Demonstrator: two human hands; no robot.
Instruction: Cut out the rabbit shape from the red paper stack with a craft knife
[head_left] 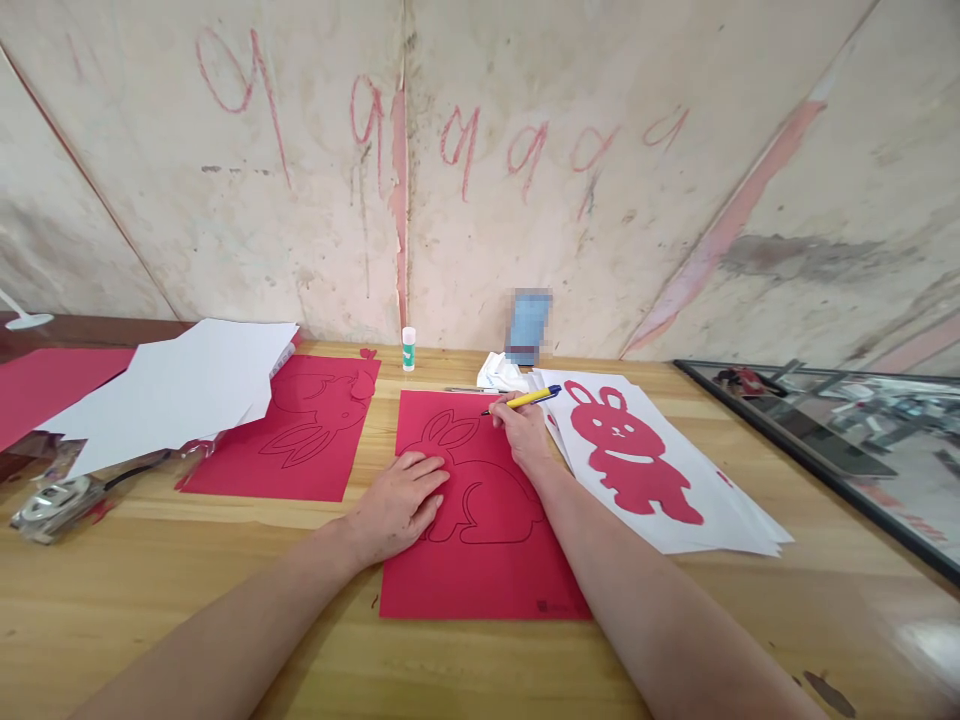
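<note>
A red sheet of paper (pixel 480 585) lies in front of me, with a rabbit outline (pixel 495 500) drawn on it in dark lines. My left hand (pixel 401 500) rests flat on the sheet's left side, over part of the rabbit's front, fingers a little apart. In my right hand (pixel 519 430) is a yellow pen (pixel 529 397) with a dark blue end. Its tip points left, close to the rabbit's ear; whether it touches the paper I cannot tell. My right forearm covers the sheet's right edge.
White sheets (pixel 720 530) bearing a red rabbit cutout (pixel 634 450) lie right. Left are another red sheet (pixel 315 480) with a rabbit outline, white paper (pixel 187 380) and a tape measure (pixel 56 508). A glue stick (pixel 409 350), crumpled tissue (pixel 501 373) and blurred blue object (pixel 529 325) stand near the wall.
</note>
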